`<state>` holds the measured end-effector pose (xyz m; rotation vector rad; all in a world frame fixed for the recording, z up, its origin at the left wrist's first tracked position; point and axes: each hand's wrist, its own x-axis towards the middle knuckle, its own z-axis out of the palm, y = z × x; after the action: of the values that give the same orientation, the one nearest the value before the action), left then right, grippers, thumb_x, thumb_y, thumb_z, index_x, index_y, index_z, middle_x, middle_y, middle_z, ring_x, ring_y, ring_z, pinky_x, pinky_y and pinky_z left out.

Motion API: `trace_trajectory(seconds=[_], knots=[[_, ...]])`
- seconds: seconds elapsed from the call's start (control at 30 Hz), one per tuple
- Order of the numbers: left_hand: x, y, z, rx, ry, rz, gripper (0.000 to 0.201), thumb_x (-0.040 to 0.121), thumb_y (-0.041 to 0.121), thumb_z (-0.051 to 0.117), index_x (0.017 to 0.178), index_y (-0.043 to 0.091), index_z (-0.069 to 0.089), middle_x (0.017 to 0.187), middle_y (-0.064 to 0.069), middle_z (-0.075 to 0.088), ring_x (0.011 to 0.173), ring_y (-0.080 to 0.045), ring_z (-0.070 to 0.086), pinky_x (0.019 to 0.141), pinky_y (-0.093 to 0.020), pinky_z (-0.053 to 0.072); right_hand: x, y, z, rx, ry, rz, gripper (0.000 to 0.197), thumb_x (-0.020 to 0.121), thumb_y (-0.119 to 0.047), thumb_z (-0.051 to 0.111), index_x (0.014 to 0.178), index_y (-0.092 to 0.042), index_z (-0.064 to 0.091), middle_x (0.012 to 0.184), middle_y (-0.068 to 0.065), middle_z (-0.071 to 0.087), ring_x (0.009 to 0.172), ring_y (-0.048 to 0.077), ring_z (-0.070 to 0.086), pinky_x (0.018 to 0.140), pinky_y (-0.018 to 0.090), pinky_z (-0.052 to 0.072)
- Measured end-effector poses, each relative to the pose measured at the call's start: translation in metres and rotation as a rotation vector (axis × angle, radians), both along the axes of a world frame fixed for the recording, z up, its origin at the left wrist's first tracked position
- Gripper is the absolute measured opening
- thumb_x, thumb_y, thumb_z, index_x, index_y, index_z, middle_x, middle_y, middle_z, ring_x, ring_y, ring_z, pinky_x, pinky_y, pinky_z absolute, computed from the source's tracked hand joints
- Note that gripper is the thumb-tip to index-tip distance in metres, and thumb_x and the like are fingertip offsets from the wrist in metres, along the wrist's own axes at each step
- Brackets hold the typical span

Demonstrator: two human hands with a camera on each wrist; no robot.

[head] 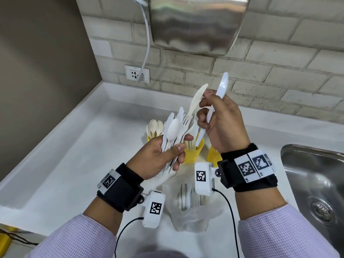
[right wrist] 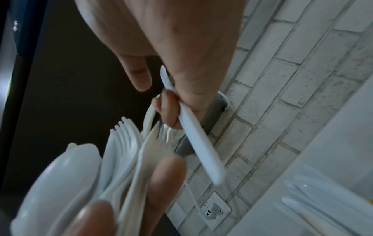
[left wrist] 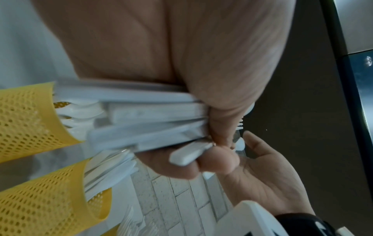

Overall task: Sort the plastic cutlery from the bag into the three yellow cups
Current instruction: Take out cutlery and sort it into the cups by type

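My left hand grips a bunch of white plastic cutlery with spoons, forks and knives fanned upward; its handles show in the left wrist view. My right hand, raised just right of the bunch, holds a white knife upright and pinches a cream knife whose lower end still sits among the bunch. Three yellow mesh cups stand behind the hands: the left cup holds spoons, the middle cup holds white pieces, and the right cup is mostly hidden by my right wrist.
A clear plastic bag with more cutlery lies on the white counter near me. A steel sink lies to the right. A wall socket with a cable and a metal box are on the brick wall.
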<state>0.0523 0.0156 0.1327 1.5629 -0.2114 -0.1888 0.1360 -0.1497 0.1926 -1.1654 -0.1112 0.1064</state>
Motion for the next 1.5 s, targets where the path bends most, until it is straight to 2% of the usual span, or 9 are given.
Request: trace_trajectory(seconds=[0.2, 0.33, 0.47, 0.67, 0.97, 1.1, 1.27, 1.4, 1.5], knots=[[0.000, 0.001, 0.001, -0.016, -0.004, 0.005, 0.030, 0.107, 0.015, 0.047, 0.134, 0.008, 0.059, 0.076, -0.007, 0.058, 0.059, -0.022, 0.053, 0.065, -0.033, 0.049, -0.005, 0.002, -0.007, 0.014, -0.005, -0.021, 0.028, 0.103, -0.005, 0.037, 0.106, 0.001, 0.064, 0.082, 0.010, 0.053, 0.059, 0.021, 0.047, 0.051, 0.031, 0.039], [-0.001, 0.001, 0.001, -0.014, -0.004, -0.009, 0.030, 0.107, 0.016, 0.048, 0.133, 0.007, 0.059, 0.075, -0.007, 0.058, 0.059, -0.022, 0.053, 0.064, -0.033, 0.048, -0.009, 0.004, -0.006, -0.216, -0.116, -0.017, 0.024, 0.104, -0.002, 0.047, 0.094, 0.002, 0.068, 0.071, 0.013, 0.051, 0.054, 0.022, 0.044, 0.048, 0.029, 0.039], [0.000, 0.001, 0.001, -0.012, -0.007, -0.006, 0.029, 0.107, 0.016, 0.047, 0.132, 0.007, 0.060, 0.075, -0.007, 0.058, 0.058, -0.022, 0.052, 0.064, -0.033, 0.048, -0.009, 0.006, -0.006, -0.157, -0.100, 0.011, 0.024, 0.100, -0.012, 0.057, 0.107, 0.006, 0.072, 0.078, 0.017, 0.050, 0.058, 0.022, 0.043, 0.047, 0.029, 0.035], [0.000, 0.001, 0.000, -0.016, -0.001, -0.013, 0.029, 0.106, 0.015, 0.047, 0.132, 0.008, 0.060, 0.075, -0.007, 0.059, 0.059, -0.021, 0.053, 0.064, -0.032, 0.048, -0.008, 0.006, -0.005, -0.318, -0.209, -0.081, 0.014, 0.099, -0.017, 0.067, 0.099, -0.007, 0.077, 0.066, 0.000, 0.059, 0.060, 0.018, 0.048, 0.056, 0.027, 0.045], [0.000, 0.000, -0.003, 0.025, -0.030, -0.028, 0.029, 0.106, 0.018, 0.048, 0.130, 0.010, 0.061, 0.076, -0.008, 0.058, 0.060, -0.022, 0.052, 0.066, -0.031, 0.048, 0.000, 0.001, 0.018, 0.108, -0.119, -0.131, 0.027, 0.112, -0.022, 0.039, 0.101, -0.009, 0.061, 0.083, 0.009, 0.068, 0.072, 0.027, 0.066, 0.070, 0.039, 0.056], [0.000, 0.000, -0.004, 0.055, -0.031, 0.000, 0.028, 0.106, 0.019, 0.048, 0.129, 0.011, 0.062, 0.073, -0.005, 0.057, 0.059, -0.022, 0.052, 0.064, -0.030, 0.048, 0.004, -0.011, 0.032, 0.269, -0.170, -0.250, 0.025, 0.112, -0.027, 0.031, 0.104, -0.012, 0.048, 0.066, 0.010, 0.053, 0.052, 0.023, 0.051, 0.058, 0.037, 0.051], [0.005, -0.001, -0.006, 0.152, -0.047, 0.167, 0.020, 0.107, 0.019, 0.052, 0.119, 0.019, 0.067, 0.070, -0.001, 0.058, 0.057, -0.022, 0.054, 0.060, -0.035, 0.047, -0.009, -0.015, 0.037, -0.066, -0.270, -0.228, 0.025, 0.110, -0.037, 0.037, 0.095, -0.022, 0.051, 0.062, -0.004, 0.033, 0.049, 0.013, 0.023, 0.045, 0.022, 0.020], [0.008, -0.003, -0.007, 0.256, -0.077, 0.301, 0.013, 0.105, 0.018, 0.054, 0.105, 0.013, 0.066, 0.068, 0.004, 0.059, 0.053, -0.016, 0.056, 0.055, -0.023, 0.043, -0.025, -0.004, 0.027, -0.478, -0.448, -0.137, 0.011, 0.098, -0.022, 0.067, 0.088, -0.019, 0.065, 0.062, -0.012, 0.050, 0.053, 0.007, 0.040, 0.052, 0.019, 0.037], [0.008, -0.005, -0.008, 0.315, -0.118, 0.359, 0.012, 0.104, 0.014, 0.053, 0.104, 0.013, 0.065, 0.069, 0.002, 0.062, 0.053, -0.015, 0.056, 0.055, -0.018, 0.044, -0.033, 0.002, 0.018, -0.657, -0.487, -0.062, 0.006, 0.092, -0.012, 0.072, 0.087, -0.011, 0.070, 0.054, -0.003, 0.038, 0.046, 0.008, 0.033, 0.049, 0.013, 0.034]])
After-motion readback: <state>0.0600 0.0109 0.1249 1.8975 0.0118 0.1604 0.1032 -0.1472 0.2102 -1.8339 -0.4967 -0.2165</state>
